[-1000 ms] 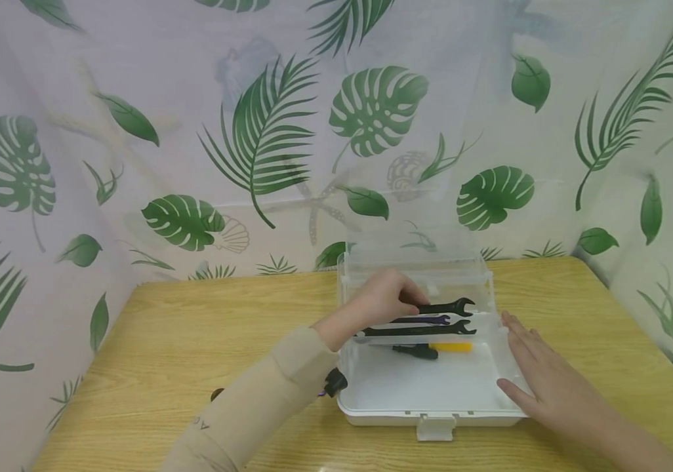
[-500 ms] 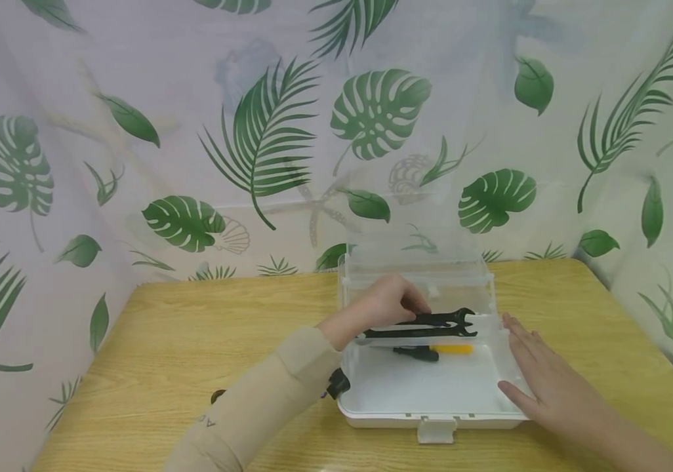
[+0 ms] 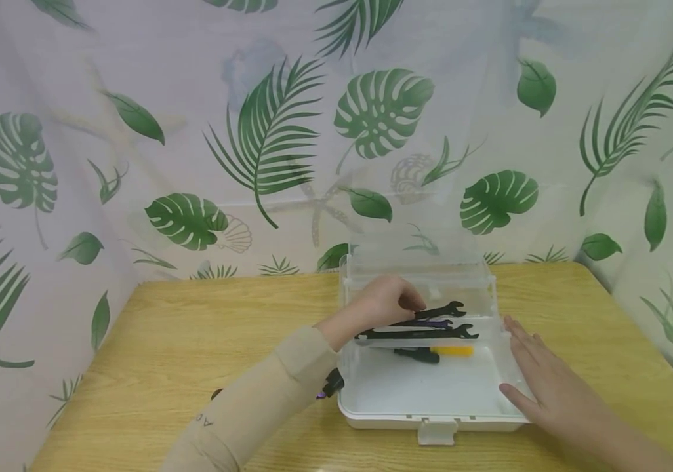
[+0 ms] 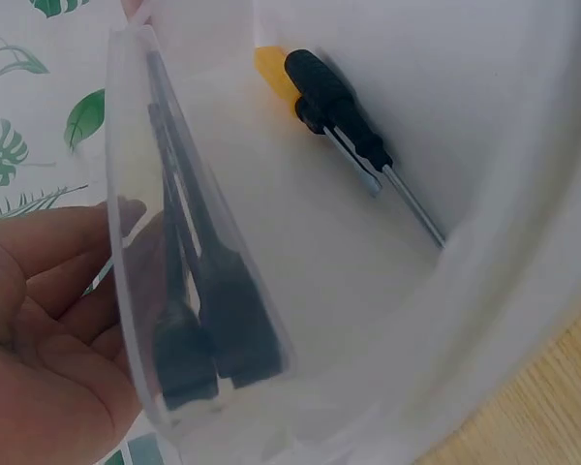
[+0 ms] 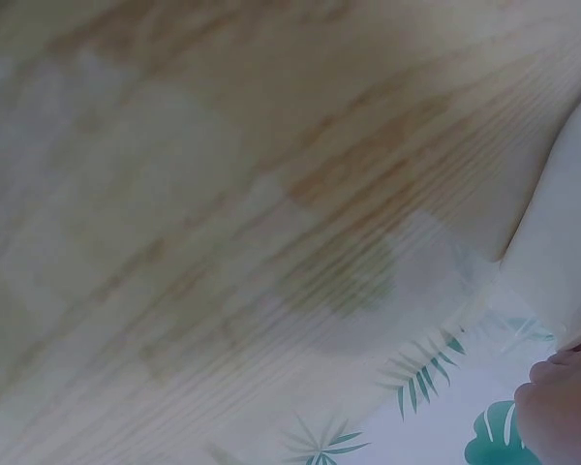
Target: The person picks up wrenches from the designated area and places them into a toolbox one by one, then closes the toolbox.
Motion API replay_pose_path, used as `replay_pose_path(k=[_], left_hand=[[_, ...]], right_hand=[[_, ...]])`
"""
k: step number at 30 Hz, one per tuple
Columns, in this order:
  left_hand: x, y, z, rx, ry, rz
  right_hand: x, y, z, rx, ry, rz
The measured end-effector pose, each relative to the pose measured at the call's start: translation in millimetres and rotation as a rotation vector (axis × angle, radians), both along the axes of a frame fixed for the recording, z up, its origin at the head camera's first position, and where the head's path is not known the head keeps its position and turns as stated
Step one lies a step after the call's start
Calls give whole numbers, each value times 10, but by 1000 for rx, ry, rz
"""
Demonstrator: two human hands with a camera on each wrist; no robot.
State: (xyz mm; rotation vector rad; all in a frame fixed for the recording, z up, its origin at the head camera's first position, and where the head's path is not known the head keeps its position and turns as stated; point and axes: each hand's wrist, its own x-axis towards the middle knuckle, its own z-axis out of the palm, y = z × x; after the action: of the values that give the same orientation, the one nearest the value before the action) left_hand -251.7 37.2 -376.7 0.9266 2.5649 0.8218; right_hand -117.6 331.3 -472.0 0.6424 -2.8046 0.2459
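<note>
Black wrench [image 3: 439, 309] is pinched by left hand [image 3: 385, 303] fingers inside open box [image 3: 431, 419]; right hand [image 3: 540, 380], fingers straight, is pressed on its right rim.

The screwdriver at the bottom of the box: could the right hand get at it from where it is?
Probably yes. The right hand rests flat on the open box's right rim, and the screwdriver lies uncovered on the floor, in front of the tray of wrenches.
</note>
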Motion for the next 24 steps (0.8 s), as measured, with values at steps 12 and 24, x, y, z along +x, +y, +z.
replay_pose_path(k=[12,24], left_hand=[[-29,-176,11,99,0,-37],[-14,-452,4,185,-17,-51]], right_hand=[[15,-25,30,-1,-75,-41],[16,-15,12,7,-43,-33]])
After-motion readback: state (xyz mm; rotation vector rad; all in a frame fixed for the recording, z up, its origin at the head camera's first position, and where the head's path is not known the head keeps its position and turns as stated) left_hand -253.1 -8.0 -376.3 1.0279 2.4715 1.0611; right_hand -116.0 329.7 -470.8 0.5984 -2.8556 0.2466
